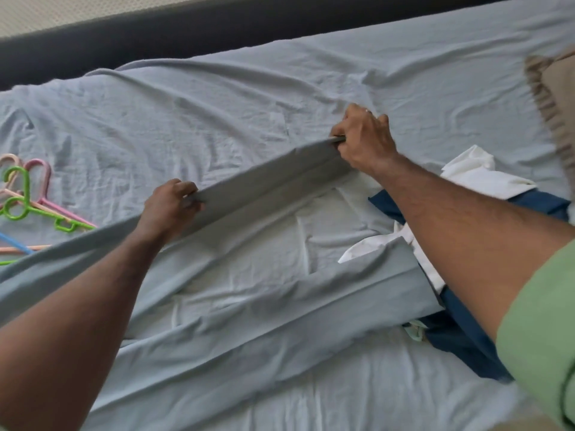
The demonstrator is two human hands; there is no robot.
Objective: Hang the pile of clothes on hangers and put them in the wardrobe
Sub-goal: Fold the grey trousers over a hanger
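I judge the task early: hangers (28, 206) lie untouched at left of frame, pile (466, 194) waits at right, no wardrobe in view. My left hand (169, 206) and right hand (362, 140) each grip the grey trousers (264, 181), stretched mid-frame, long axis lower left to upper right.

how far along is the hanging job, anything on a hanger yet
Nothing looks hung yet: the hangers lie bare on the bed sheet. In hand: the left hand and right hand grip the grey trousers, stretched between them. Left: a navy garment and white garment on the bed; no wardrobe in view.
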